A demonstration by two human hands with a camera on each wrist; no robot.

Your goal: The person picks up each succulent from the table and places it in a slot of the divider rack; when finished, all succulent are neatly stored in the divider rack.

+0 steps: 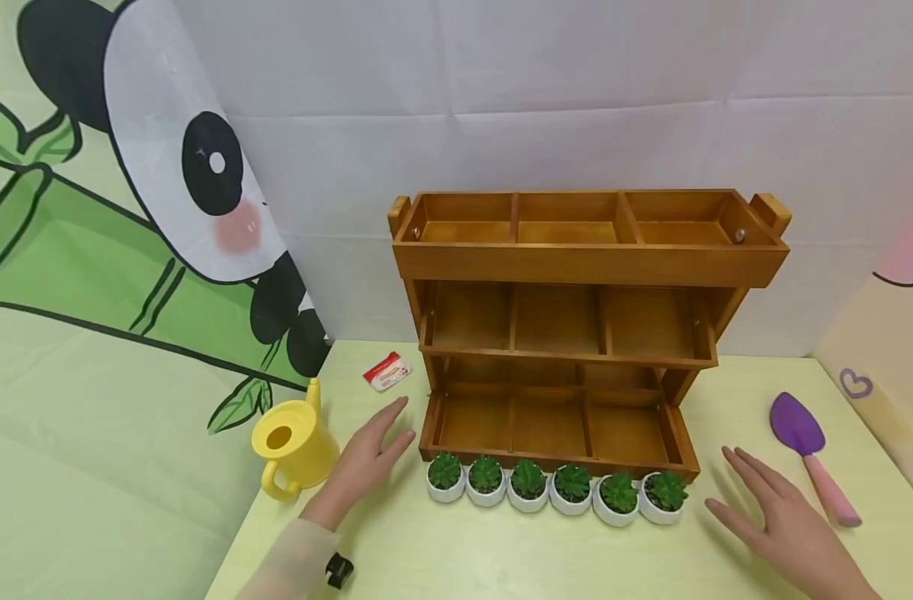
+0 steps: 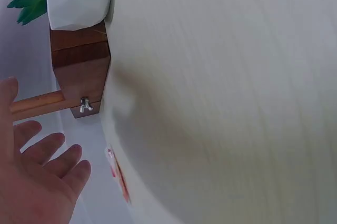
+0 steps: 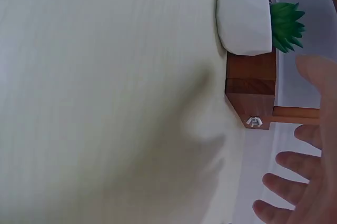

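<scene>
A three-tier brown wooden shelf point(image 1: 587, 263) with divided compartments stands at the back of the table. Along its front edge runs a row of several small succulents in white pots point(image 1: 528, 492). My left hand point(image 1: 366, 458) is held with fingers extended to the left of the row, between the pots and a yellow watering can point(image 1: 306, 450). On the other side, my right hand point(image 1: 786, 521) hovers with spread fingers, apart from the rightmost potted succulent point(image 1: 662, 497). Neither hand holds anything. In both wrist views the fingers look relaxed, near the shelf's lower corners.
A purple trowel with a pink handle point(image 1: 801, 433) lies right of my right hand. A small red and white packet point(image 1: 387, 372) lies behind my left hand. White cloth point(image 1: 576, 100) hangs behind the shelf, and a panda-print cloth point(image 1: 163, 167) covers the left side.
</scene>
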